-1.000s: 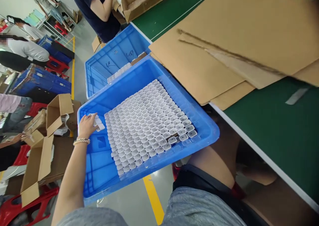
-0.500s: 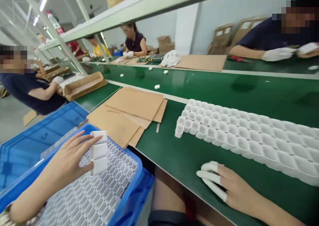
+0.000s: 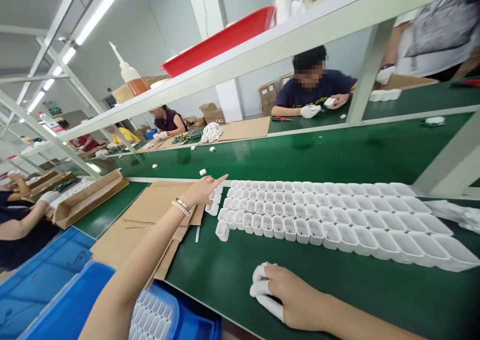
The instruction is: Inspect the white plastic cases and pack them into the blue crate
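Note:
My left hand (image 3: 204, 190), bare with a beaded bracelet at the wrist, reaches over the cardboard to the left end of the rows. It holds a short strip of small white plastic cups (image 3: 213, 206), partly hidden under the fingers, with its index finger stretched out. Beside that strip, rows of white cups (image 3: 300, 225) stand close together, mouths up, on the green table. One cup (image 3: 222, 231) juts out at the near left corner. My right hand (image 3: 275, 292), with white finger cots, rests on the table in front of the rows; its fingers are loosely bent and apart, with nothing visible in them.
Cardboard sheets (image 3: 138, 215) lie at the left. Below them is a blue crate (image 3: 174, 305) of white cups. A green belt (image 3: 285, 155) carrying small white parts runs behind. A shelf beam (image 3: 232, 65) crosses above. Co-workers sit across and at the left.
My left hand has carried the strip of cups from above the blue crate to the left end of the rows. The view has swung right; my right hand stays on the table.

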